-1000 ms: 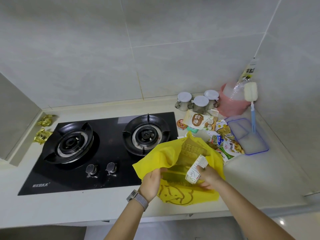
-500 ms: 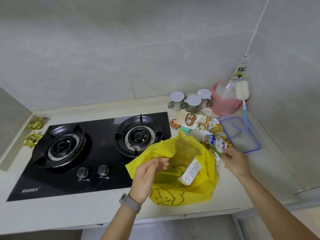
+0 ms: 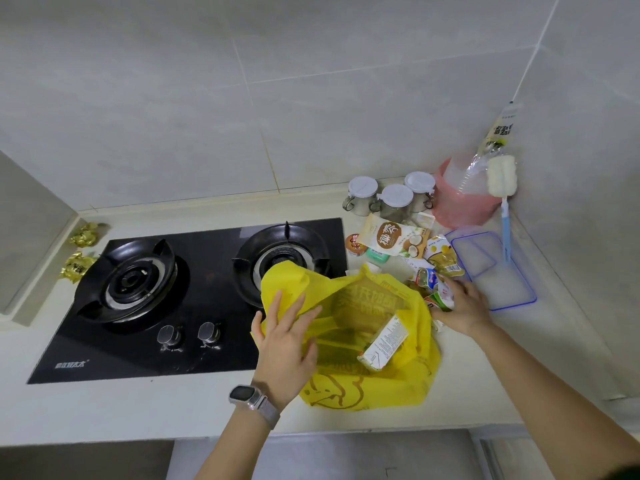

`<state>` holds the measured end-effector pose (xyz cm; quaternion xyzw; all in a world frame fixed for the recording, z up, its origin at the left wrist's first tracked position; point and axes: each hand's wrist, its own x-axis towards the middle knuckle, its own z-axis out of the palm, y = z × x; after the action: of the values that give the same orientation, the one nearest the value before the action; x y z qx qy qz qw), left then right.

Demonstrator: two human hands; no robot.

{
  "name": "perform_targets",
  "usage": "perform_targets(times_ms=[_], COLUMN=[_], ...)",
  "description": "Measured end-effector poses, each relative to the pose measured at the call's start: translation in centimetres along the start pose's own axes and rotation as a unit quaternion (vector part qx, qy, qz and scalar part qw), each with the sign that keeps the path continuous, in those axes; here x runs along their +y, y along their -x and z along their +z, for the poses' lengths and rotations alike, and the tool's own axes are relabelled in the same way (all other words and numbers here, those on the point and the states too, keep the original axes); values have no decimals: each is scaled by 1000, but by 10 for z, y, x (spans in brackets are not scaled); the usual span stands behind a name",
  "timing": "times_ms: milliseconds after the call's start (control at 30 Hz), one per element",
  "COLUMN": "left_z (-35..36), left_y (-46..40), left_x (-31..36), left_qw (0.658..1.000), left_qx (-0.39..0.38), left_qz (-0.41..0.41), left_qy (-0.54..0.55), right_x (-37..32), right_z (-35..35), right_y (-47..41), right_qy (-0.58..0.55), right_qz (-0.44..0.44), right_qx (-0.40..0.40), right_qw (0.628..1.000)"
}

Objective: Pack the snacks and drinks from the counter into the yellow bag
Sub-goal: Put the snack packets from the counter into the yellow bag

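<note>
The right hand (image 3: 462, 306) is closing around a green-and-white snack packet (image 3: 441, 296) at two o'clock of the floppy yellow cloth bag (image 3: 346, 341) on the desk (image 3: 519, 368). The left hand (image 3: 287, 337), fingers spread, is pressing the bag's rim; it should be holding the mouth wide for the drop.

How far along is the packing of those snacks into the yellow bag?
Barely started. One small carton already lies inside the yellow bag. The left hand rests flat on the bag's edge, fingers straight, while the right hand closes on a packet in the pile. Still on the counter: the coconut pouch and several other packets around it.
</note>
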<state>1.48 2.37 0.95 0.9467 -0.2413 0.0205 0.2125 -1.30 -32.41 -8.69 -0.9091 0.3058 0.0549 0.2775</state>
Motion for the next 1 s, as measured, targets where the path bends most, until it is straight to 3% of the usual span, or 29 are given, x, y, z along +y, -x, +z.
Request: perform_targets(times_ms=[167, 333, 433, 600, 800, 1000], left_z=[6, 16, 19, 22, 18, 14], left_y=[2, 7, 10, 13, 12, 10], left_x=[-13, -13, -10, -8, -10, -16], left_qw=[996, 993, 991, 989, 983, 981], left_qx=[-78, -102, -120, -133, -125, -102], left_qz=[-36, -33, -35, -42, -76, -90], left_qy=[23, 45, 52, 53, 115, 136], right_x=[2, 11, 6, -7, -19, -53], right_z=[8, 9, 0, -10, -7, -12], right_y=[-1, 2, 10, 29, 60, 108], right_qy=[26, 52, -50, -202, -443, -534], right_qz=[-10, -43, -67, 9, 57, 72], right_qx=[45, 86, 149, 208, 144, 122], right_qw=[999, 994, 985, 957, 883, 834])
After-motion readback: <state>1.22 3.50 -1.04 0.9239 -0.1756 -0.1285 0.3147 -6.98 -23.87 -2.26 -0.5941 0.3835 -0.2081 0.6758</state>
